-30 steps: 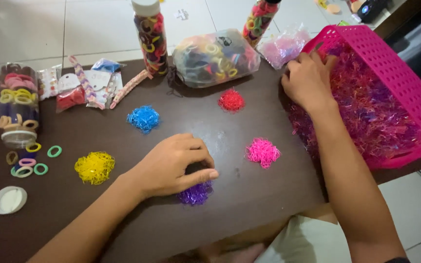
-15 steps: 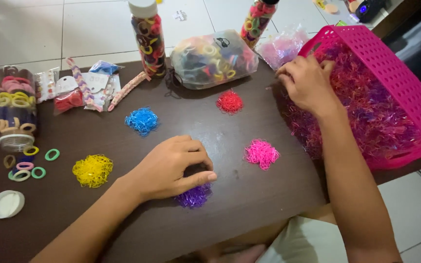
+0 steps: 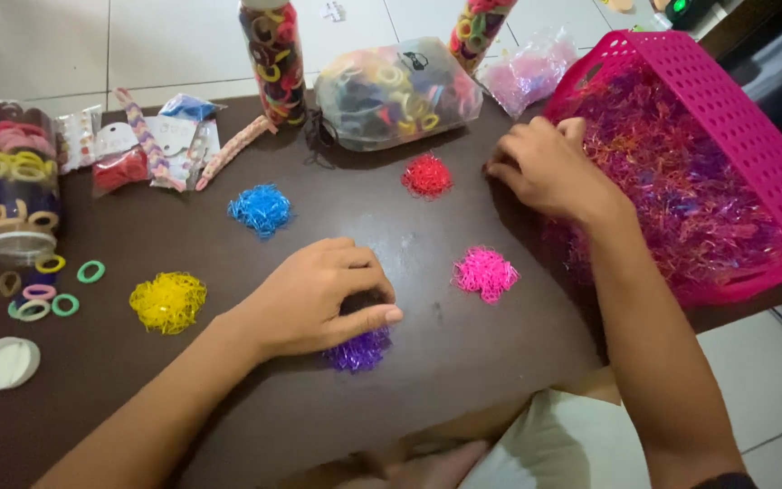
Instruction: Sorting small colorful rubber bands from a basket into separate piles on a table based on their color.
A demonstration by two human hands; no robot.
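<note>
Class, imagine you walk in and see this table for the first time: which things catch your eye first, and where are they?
The bright pink basket at the right edge, heaped with mixed tiny elastic bands, stands out most, with the right hand at its near corner. Next come the small sorted piles on the dark table: red, blue, yellow, pink, and a purple pile under the left hand.

dark brown bench (image 3: 183,398) with a glossy top; white tiled floor (image 3: 92,45) beyond with grey grout lines; soft, even indoor light
</note>
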